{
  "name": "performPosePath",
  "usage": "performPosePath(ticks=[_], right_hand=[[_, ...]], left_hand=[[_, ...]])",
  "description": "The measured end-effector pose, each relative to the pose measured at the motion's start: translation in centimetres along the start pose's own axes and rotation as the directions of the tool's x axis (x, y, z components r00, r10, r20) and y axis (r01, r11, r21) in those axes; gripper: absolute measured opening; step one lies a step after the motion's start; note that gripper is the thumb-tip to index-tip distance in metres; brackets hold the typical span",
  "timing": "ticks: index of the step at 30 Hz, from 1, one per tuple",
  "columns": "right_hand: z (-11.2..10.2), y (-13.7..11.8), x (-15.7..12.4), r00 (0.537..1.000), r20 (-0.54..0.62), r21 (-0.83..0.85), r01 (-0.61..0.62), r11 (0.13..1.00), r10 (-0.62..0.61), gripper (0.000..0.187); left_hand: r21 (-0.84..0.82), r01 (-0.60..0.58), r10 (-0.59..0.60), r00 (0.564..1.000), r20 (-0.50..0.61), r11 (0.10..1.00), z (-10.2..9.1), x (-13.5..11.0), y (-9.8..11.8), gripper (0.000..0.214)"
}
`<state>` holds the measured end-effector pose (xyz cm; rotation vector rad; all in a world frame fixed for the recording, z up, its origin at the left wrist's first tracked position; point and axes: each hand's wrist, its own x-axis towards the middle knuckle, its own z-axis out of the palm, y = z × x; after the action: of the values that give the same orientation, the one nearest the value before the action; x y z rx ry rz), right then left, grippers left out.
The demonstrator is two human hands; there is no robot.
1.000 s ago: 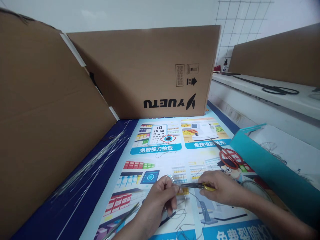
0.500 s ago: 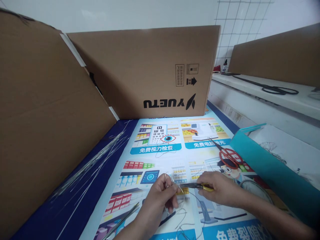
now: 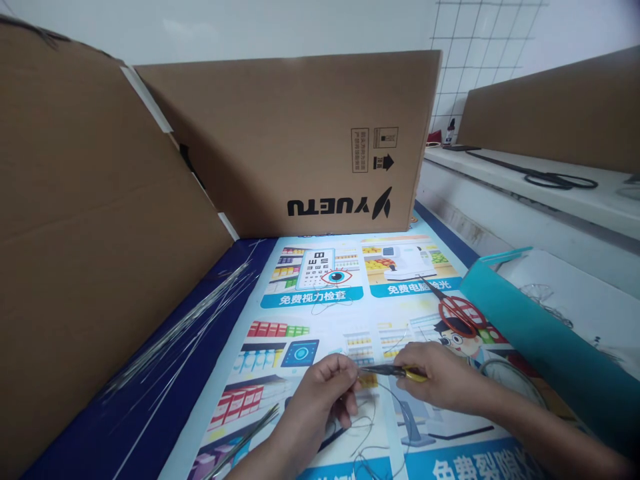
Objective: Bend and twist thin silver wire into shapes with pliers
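Observation:
My right hand (image 3: 425, 375) is wrapped round a pair of pliers (image 3: 385, 370) with dark, narrow jaws and yellow handles. The jaws point left and meet the fingertips of my left hand (image 3: 333, 387). Thumb and forefinger of that hand are pinched on thin wire (image 3: 383, 385), which curves away to the right below the pliers. How much wire lies inside the fingers is hidden. More loops of wire (image 3: 365, 433) lie on the printed sheet (image 3: 320, 320) under my hands.
Red-handled scissors (image 3: 457, 313) lie right of my hands, beside a teal box (image 3: 520, 320) holding wire pieces. Straight wires (image 3: 185, 327) lie on the blue cloth at left, and a bundle (image 3: 245, 440) near my left forearm. Cardboard panels (image 3: 280, 140) stand behind and left.
The wire loops that stood up around my left fingers no longer show there. My left fingers have drawn slightly closer together; the right hand and pliers hold nearly the same place.

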<state>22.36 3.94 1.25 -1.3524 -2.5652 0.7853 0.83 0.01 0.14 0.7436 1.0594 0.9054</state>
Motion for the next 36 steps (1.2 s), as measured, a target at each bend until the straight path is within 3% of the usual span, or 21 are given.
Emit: performPosePath(ticks=[8,16,24,32,36], right_hand=[[-0.12,0.00,-0.01,1.000,0.000,-0.002,0.017,1.000,-0.017,0.015],[0.50,-0.12,-0.09,0.998,-0.056,0.008,0.016,1.000,-0.016,0.017],[0.62,-0.34,-0.11,0.997,-0.067,-0.018,-0.041,0.999,0.040,0.015],[0.61,-0.36,0.00,0.995,-0.086,-0.027,-0.047,0.999,0.045,0.015],[0.59,-0.48,0.02,0.995,-0.087,-0.027,-0.057,0.998,0.054,0.014]], left_hand=[[0.002,-0.004,0.004,1.000,-0.004,1.000,0.02,-0.04,0.01,0.021],[0.111,0.015,-0.014,1.000,-0.014,0.994,0.09,0.06,0.01,0.020],[-0.113,0.041,-0.039,0.999,0.013,0.993,0.12,-0.06,-0.02,0.027],[-0.151,-0.033,0.018,0.995,-0.099,0.988,-0.02,0.17,-0.41,0.028],[-0.164,-0.037,0.022,0.995,-0.094,0.986,-0.38,0.35,-0.79,0.027]])
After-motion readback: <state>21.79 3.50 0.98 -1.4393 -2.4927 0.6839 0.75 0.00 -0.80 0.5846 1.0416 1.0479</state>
